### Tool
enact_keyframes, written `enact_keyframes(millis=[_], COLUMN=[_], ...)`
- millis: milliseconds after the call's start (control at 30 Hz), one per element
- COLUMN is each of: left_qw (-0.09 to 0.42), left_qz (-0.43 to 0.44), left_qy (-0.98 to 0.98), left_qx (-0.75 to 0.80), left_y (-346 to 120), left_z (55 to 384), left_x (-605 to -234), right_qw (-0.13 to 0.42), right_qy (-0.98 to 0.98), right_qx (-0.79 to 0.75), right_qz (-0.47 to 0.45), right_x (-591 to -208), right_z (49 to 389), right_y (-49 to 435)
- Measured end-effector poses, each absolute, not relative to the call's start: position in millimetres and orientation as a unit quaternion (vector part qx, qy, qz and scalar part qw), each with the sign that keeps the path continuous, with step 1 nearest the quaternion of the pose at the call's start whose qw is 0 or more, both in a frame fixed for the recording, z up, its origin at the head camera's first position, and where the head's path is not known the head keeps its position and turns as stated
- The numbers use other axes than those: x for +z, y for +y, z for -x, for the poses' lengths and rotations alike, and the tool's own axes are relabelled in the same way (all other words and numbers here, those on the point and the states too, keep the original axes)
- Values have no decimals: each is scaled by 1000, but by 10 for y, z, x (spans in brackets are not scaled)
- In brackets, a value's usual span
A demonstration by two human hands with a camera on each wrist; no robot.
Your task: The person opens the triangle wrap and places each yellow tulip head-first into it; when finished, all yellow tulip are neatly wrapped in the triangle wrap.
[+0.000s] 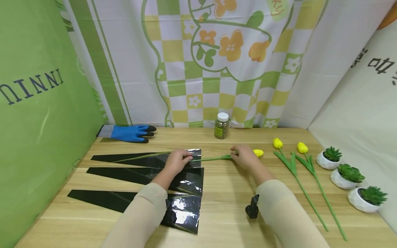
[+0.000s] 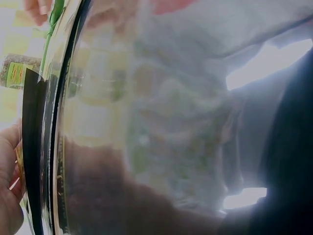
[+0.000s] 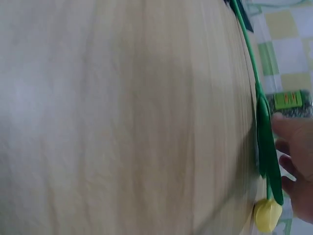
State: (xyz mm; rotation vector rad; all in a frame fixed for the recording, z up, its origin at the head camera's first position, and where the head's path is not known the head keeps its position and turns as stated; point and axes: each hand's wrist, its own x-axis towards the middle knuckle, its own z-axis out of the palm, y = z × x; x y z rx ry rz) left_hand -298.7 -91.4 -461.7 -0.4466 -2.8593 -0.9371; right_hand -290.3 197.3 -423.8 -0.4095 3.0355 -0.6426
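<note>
My right hand [image 1: 245, 156] holds a yellow artificial tulip [image 1: 258, 152] by its leafy part, with the stem pointing left. In the right wrist view, the fingertips meet the green leaf [image 3: 266, 142] just above the yellow bloom [image 3: 267, 215]. The stem's far end reaches the wide mouth of the rearmost black flower sleeve [image 1: 145, 159], a tapered film bag with a clear front. At that mouth my left hand [image 1: 177, 161] pinches the sleeve's edge. Two more sleeves, a middle one [image 1: 130, 175] and a front one [image 1: 102, 199], lie flat nearer me.
Two yellow tulips, one left [image 1: 293, 168] and one right [image 1: 310, 165], lie on the right. Several potted succulents [image 1: 348, 175] line the right edge. A white-capped jar [image 1: 221, 126] and a blue glove [image 1: 128, 133] sit at the back of the wooden table [image 1: 223, 213], before a patterned curtain [image 1: 217, 79].
</note>
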Motion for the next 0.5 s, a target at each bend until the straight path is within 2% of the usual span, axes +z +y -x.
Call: enact_keyframes(millis=[133, 233, 500], left_qw=[46, 44, 39], left_qz=[146, 143, 141], left_qy=[-940, -940, -940], left_qx=[-306, -307, -308], left_y=[-906, -909, -924], left_z=[2981, 2980, 2989], left_x=[-4626, -4623, -4619], right_qw=[68, 92, 113], right_qy=[968, 967, 967], right_qx=[-201, -201, -194], right_qz=[130, 125, 124], right_x=[-4267, -4268, -4248], right_z=[2919, 2927, 2933], right_y=[2047, 2067, 2112])
